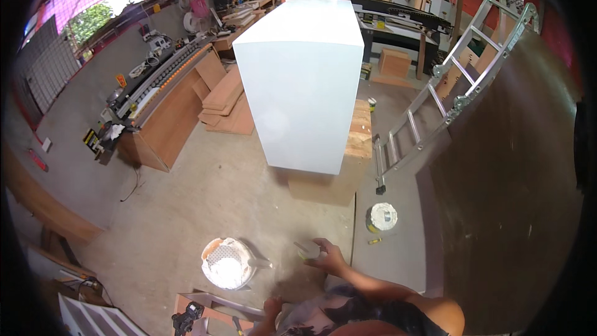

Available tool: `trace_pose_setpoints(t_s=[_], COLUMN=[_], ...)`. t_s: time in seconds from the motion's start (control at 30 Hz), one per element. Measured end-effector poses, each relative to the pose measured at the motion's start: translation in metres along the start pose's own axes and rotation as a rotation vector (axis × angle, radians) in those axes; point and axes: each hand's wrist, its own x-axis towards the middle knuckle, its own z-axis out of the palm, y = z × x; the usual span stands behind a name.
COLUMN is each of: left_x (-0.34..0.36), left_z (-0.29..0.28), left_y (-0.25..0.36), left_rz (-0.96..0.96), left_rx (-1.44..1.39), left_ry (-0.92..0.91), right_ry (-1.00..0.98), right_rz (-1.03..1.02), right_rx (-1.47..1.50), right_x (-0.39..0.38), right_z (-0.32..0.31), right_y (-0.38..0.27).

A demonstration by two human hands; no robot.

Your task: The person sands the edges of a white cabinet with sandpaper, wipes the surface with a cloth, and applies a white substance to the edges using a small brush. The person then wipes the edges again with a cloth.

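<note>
My right hand (328,257) reaches out over the floor, its fingers closed around a small flat grey piece (306,252) with a yellow-green edge; its exact kind is unclear. Low down, close to my body, my left hand (272,307) is curled, and what it holds, if anything, is hidden. Between my hands and to the left stands a round bucket (207,267) of white paint with a perforated grid inside. Some pale part sticks out from its right rim. Ahead of me rises a large white box-shaped cabinet (301,99), resting on a wooden support (359,130).
A lidded can (382,216) stands on the right, a small yellow-handled tool (375,241) beside it. An aluminium ladder (448,87) leans beyond, next to a large dark panel (497,211). Boards (227,102) and a wooden bench (168,112) occupy the left; an open wooden box (217,305) is near me.
</note>
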Motion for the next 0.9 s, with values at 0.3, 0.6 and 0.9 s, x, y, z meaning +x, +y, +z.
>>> trace_pose_setpoints(t_s=[0.3,0.6,0.9], left_x=[0.164,0.201,0.210], left_z=[-0.120,-0.225,-0.189], left_y=[0.023,0.168,0.104], left_rz=[-0.224,-0.039,0.111], left_rx=[-0.571,-0.556,-0.750], left_ry=[0.268,0.106,0.185], right_ry=[0.046,0.055,0.014], right_rz=[-0.195,-0.141,-0.084], right_rx=[0.047,0.010,0.095], right_x=[0.058,0.098,0.134], right_z=[-0.080,-0.112,-0.058], right_y=[0.031,0.045,0.018])
